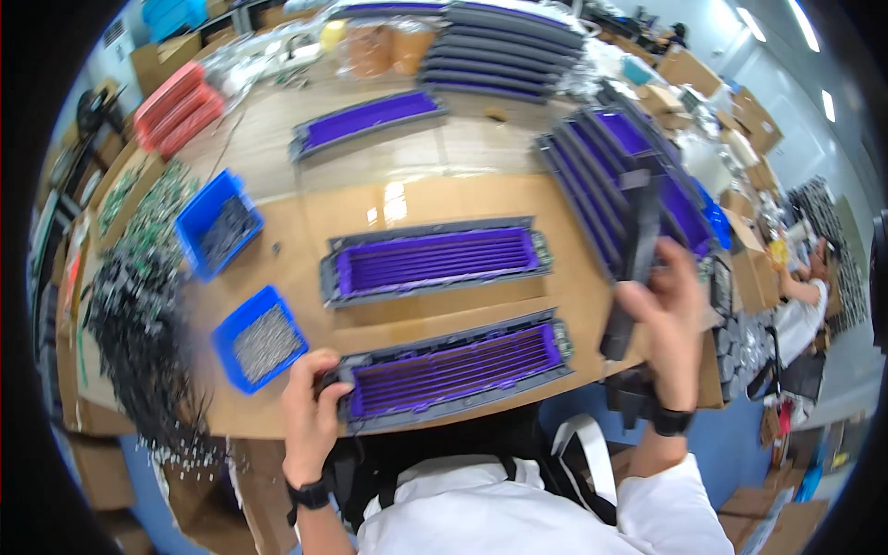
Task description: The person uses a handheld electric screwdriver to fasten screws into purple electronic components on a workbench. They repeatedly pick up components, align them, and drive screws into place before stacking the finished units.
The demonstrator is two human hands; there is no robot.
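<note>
My left hand (310, 402) is closed at the left end of the nearest slatted frame (458, 372), a long grey housing with purple slats lying tilted along the front edge of the table. Its thumb and fingers pinch a dark part at that end. Over to the right, my right hand (668, 310) is raised and slightly blurred, wrapped round a long dark grey bar (638, 236) held nearly upright. Behind the near frame lies a second purple and grey slatted frame (435, 262), untouched by either hand.
Blue bins hold dark small parts (220, 228) and small metal pieces (265, 345). Black cables (148, 333) pile up at the left. Purple and grey housings are stacked at the right (592, 176) and far back (499, 51). Another person (800, 305) sits at far right.
</note>
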